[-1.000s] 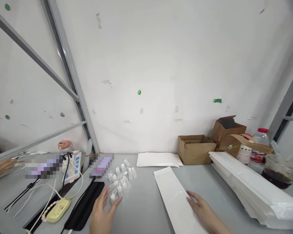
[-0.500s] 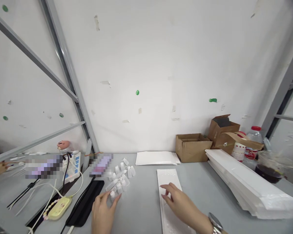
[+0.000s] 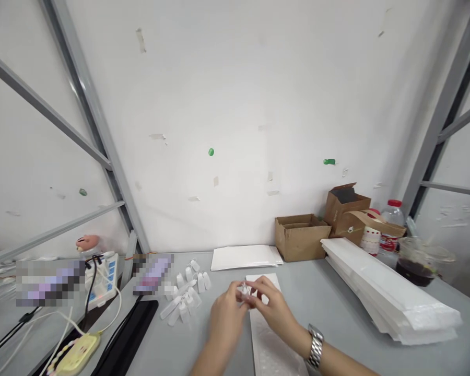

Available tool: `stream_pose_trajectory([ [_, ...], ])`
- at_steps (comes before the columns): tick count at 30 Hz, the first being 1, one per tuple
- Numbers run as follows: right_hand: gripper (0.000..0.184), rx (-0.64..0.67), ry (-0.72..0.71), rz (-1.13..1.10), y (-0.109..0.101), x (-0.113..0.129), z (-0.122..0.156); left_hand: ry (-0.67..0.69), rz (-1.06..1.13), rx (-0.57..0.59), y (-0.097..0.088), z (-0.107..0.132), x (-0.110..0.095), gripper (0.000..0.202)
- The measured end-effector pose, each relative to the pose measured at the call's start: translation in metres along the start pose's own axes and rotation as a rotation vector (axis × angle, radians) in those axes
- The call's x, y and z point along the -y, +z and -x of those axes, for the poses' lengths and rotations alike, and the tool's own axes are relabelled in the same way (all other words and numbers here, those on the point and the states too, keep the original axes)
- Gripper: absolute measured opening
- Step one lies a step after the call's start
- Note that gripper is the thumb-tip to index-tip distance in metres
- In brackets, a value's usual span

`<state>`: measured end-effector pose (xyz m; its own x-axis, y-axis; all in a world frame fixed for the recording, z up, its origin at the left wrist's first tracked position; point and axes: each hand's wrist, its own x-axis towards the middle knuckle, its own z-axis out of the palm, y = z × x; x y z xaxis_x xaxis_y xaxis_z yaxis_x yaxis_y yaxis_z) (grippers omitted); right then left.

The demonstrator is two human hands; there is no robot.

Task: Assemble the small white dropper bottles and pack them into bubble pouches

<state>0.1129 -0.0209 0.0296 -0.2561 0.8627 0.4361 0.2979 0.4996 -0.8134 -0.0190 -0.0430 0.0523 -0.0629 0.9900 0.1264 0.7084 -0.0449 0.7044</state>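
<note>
My left hand [image 3: 226,312] and my right hand [image 3: 273,309] meet above the grey table [image 3: 329,308], fingers pinched together on one small clear plastic bottle [image 3: 246,292]. Under them lies a long white bubble-mailer bag [image 3: 270,344], its top end pointing at the wall. A wristwatch [image 3: 315,344] sits on my right wrist. To the left of my hands, a cluster of several small white dropper bottles [image 3: 186,292] lies on the table.
A flat stack of white bags [image 3: 246,257] lies by the wall, with a taller stack [image 3: 391,297] at the right. Cardboard boxes [image 3: 301,237], a red-capped bottle [image 3: 391,222] and a dark drink cup [image 3: 417,261] stand behind. A black pad [image 3: 127,337], power strip [image 3: 102,277] and cables lie left.
My left hand left the bottle cluster with a small bottle and moved right. My right hand came off the bag and joined it. The view shifted slightly right.
</note>
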Motion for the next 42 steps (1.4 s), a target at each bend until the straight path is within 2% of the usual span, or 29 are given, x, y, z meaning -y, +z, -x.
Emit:
stream_pose_trajectory([
  [3,0.016,-0.110,0.055,0.038,-0.010,-0.021,-0.013,0.065,0.001,0.063,0.014,-0.026,-0.009,0.039],
  [5,0.017,-0.128,0.128,0.057,-0.012,-0.036,-0.018,0.073,-0.025,0.100,0.026,-0.037,-0.008,0.049],
  [6,0.017,-0.120,0.164,0.055,-0.012,-0.043,-0.020,0.078,-0.050,0.107,0.033,-0.041,-0.007,0.047],
  [10,0.019,-0.094,0.233,-0.028,-0.007,-0.060,-0.019,0.112,-0.164,0.044,0.052,-0.046,0.000,0.050],
  [13,0.026,-0.152,0.310,-0.117,-0.006,-0.066,-0.017,0.111,-0.139,0.025,0.052,-0.044,0.005,0.048],
  [16,0.034,-0.249,0.437,-0.273,-0.008,-0.073,-0.014,0.020,-0.248,-0.016,0.045,-0.042,0.011,0.038],
  [18,0.037,-0.323,0.497,-0.424,-0.008,-0.075,-0.012,-0.038,-0.347,0.015,0.042,-0.041,0.015,0.043],
  [20,0.038,-0.400,0.536,-0.558,-0.008,-0.074,-0.011,-0.046,-0.348,0.072,0.044,-0.042,0.019,0.043],
  [22,0.038,-0.451,0.555,-0.662,-0.006,-0.072,-0.009,-0.027,-0.240,0.106,0.050,-0.045,0.023,0.037],
  [25,0.037,-0.480,0.562,-0.825,-0.006,-0.067,-0.008,-0.039,0.093,0.119,0.061,-0.050,0.027,0.024],
  [29,0.038,-0.509,0.589,-0.936,-0.016,-0.066,-0.010,-0.218,0.620,0.204,0.067,-0.053,0.027,0.043],
  [31,0.038,-0.566,0.529,-0.833,-0.025,-0.067,-0.014,-0.282,0.765,0.268,0.064,-0.052,0.027,0.049],
  [34,0.034,-0.633,0.341,-0.538,-0.038,-0.068,-0.019,-0.289,0.887,0.386,0.057,-0.051,0.026,0.046],
  [37,0.030,-0.570,0.224,-0.349,-0.045,-0.067,-0.021,-0.281,0.937,0.443,0.051,-0.050,0.024,0.044],
  [42,0.026,-0.453,0.189,-0.222,-0.050,-0.062,-0.019,-0.244,0.935,0.446,0.045,-0.048,0.017,0.040],
])
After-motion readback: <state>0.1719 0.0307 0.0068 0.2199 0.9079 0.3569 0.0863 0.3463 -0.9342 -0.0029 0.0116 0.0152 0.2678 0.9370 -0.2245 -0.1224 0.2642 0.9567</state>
